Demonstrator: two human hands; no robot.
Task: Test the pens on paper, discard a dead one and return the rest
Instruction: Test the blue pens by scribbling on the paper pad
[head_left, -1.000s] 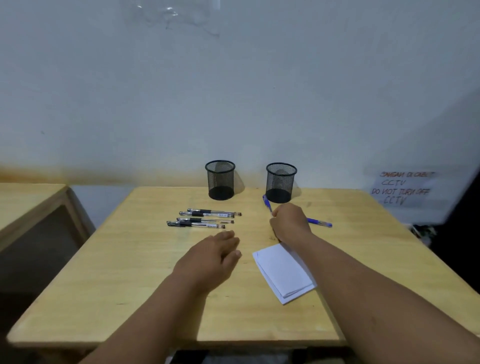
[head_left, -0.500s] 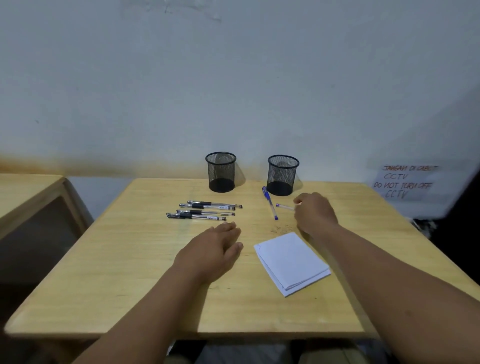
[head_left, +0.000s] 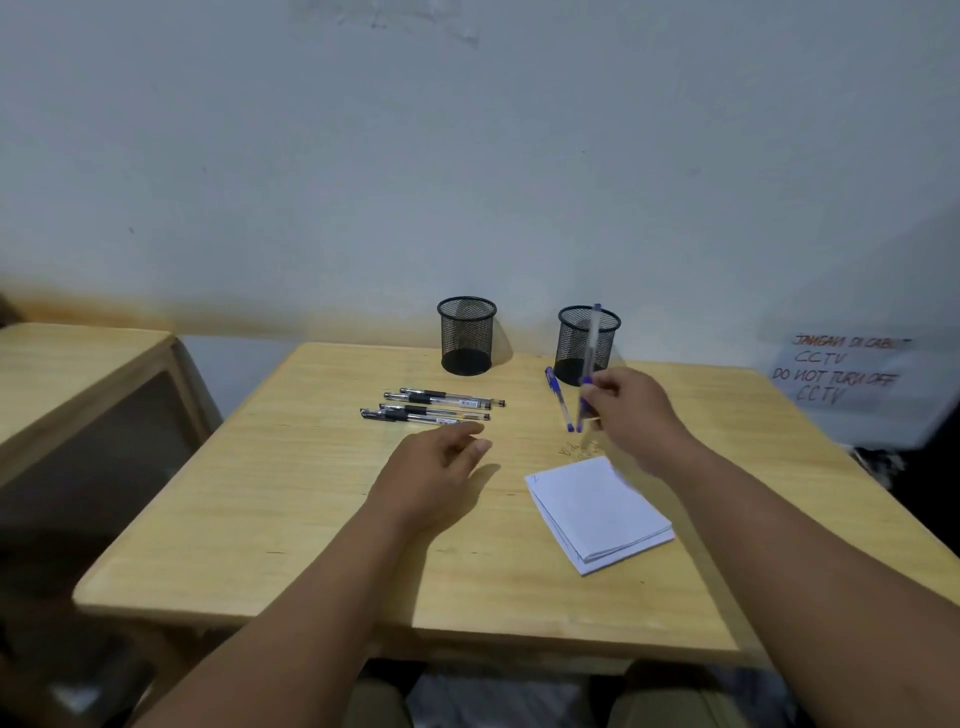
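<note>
My right hand (head_left: 631, 415) pinches a blue pen (head_left: 590, 343) and holds it nearly upright, tip down, above the table in front of the right mesh cup (head_left: 588, 338). A second blue pen (head_left: 560, 397) lies on the table just left of that hand. Folded white paper (head_left: 597, 512) lies near my right forearm. My left hand (head_left: 436, 467) hovers low over the table with relaxed fingers, holding nothing, just below several black pens (head_left: 431, 405) laid in a row. The left mesh cup (head_left: 466, 335) stands behind them.
The wooden table (head_left: 291, 519) stands against a pale wall. A second table (head_left: 67, 374) is at the left. A handwritten CCTV notice (head_left: 841, 374) hangs on the wall at the right. Faint pen scribbles mark the tabletop near the paper's far corner.
My right hand has lifted a blue pen off the table and raised it upright. My left hand has shifted slightly forward toward the black pens.
</note>
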